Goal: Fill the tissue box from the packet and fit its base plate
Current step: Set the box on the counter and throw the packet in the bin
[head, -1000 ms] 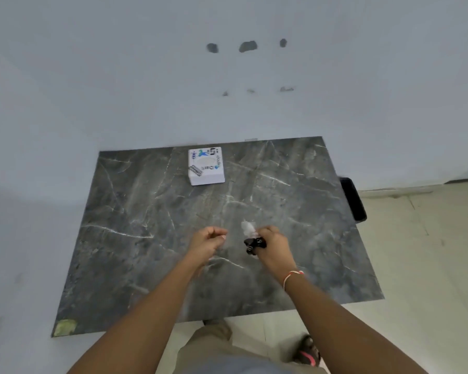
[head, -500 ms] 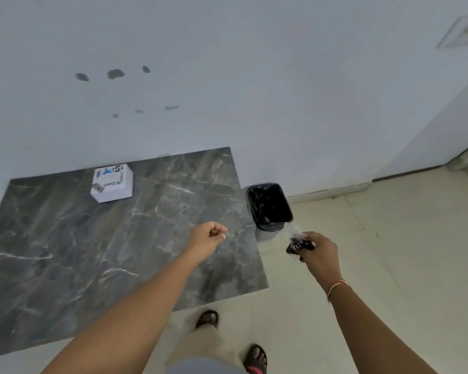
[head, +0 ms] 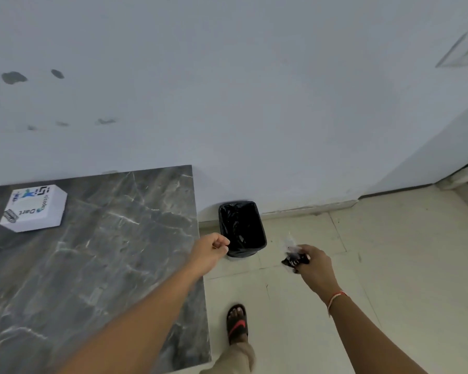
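The box (head: 33, 208) lay on the table (head: 114, 255), far left, well apart from both hands; the left hand (head: 210, 251) was fisted, empty, beside the bin (head: 242, 228); the right hand (head: 312, 261) gripped a crumpled wrapper (head: 292, 255) over the floor (head: 389, 265).

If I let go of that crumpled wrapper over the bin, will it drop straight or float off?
The wrapper looks thin and crinkly in the right hand, so probably very light and liable to drift. It's beside the bin, not above it; move closer first.
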